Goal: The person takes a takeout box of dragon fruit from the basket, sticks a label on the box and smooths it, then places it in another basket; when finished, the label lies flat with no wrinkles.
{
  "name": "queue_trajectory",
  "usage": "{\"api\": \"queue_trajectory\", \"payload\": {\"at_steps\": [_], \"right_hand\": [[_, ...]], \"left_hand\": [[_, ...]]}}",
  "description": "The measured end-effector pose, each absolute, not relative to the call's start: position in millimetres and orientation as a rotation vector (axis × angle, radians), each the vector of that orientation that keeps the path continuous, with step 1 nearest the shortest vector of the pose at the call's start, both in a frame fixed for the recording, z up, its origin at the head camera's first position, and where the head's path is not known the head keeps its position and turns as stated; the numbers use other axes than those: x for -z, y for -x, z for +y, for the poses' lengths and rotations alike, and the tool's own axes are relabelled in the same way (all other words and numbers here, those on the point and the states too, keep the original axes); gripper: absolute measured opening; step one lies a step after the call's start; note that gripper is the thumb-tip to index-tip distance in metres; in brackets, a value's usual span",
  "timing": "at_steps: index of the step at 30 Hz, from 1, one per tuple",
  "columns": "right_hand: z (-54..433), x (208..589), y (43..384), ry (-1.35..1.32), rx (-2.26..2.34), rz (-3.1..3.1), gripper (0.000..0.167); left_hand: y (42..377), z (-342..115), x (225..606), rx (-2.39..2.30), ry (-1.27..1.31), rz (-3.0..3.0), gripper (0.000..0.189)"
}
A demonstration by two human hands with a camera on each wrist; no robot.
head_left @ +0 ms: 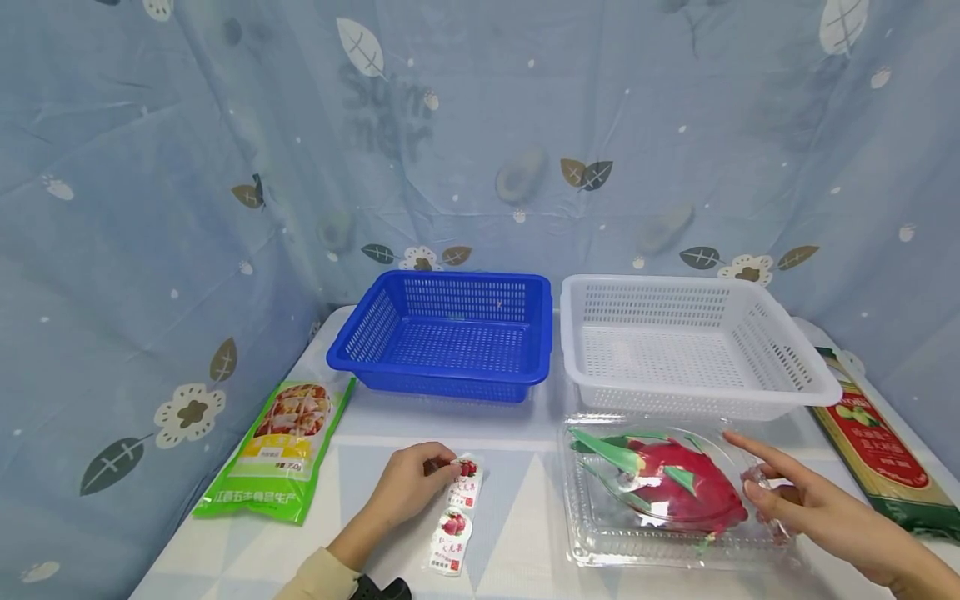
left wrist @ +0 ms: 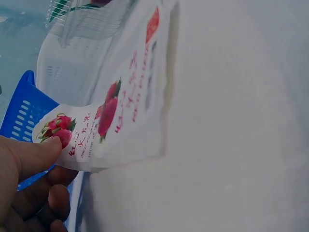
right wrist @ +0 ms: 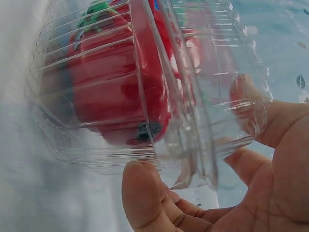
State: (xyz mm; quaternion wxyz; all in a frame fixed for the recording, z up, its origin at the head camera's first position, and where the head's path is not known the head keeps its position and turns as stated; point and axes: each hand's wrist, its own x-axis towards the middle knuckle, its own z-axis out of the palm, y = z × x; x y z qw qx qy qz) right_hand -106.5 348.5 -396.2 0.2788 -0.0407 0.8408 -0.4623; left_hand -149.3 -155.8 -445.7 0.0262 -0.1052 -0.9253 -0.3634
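My left hand (head_left: 416,483) pinches the upper end of a strip of dragon fruit stickers (head_left: 452,537) between thumb and finger. In the left wrist view the thumb presses on the printed face of the sticker strip (left wrist: 118,104). A clear plastic clamshell box (head_left: 577,517) lies at the right front, with a red dragon fruit (head_left: 686,483) with green scales inside. My right hand (head_left: 817,508) grips the box's right edge, index finger stretched over the lid. In the right wrist view the fingers and thumb lie around the rim of the clear box (right wrist: 207,159).
A blue basket (head_left: 442,375) and a white basket (head_left: 675,396) stand side by side at the back. To the left lies a green food packet (head_left: 277,450); a pack of noodles (head_left: 885,446) lies at the right edge. Patterned blue cloth (head_left: 465,125) hangs behind.
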Motion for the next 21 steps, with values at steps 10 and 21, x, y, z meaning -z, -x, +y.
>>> {"api": "queue_trajectory", "payload": {"at_steps": [10,21], "right_hand": [[347.5,392.4,106.9,0.090,1.209,2.301,0.072],[326.6,370.5,106.4,0.329,0.913,2.847,0.068]], "left_hand": [[148.6,-152.3,420.4,1.555,0.169,-2.785,0.012],[142.2,-139.0,389.7,1.929,0.056,-2.698,0.023]]}}
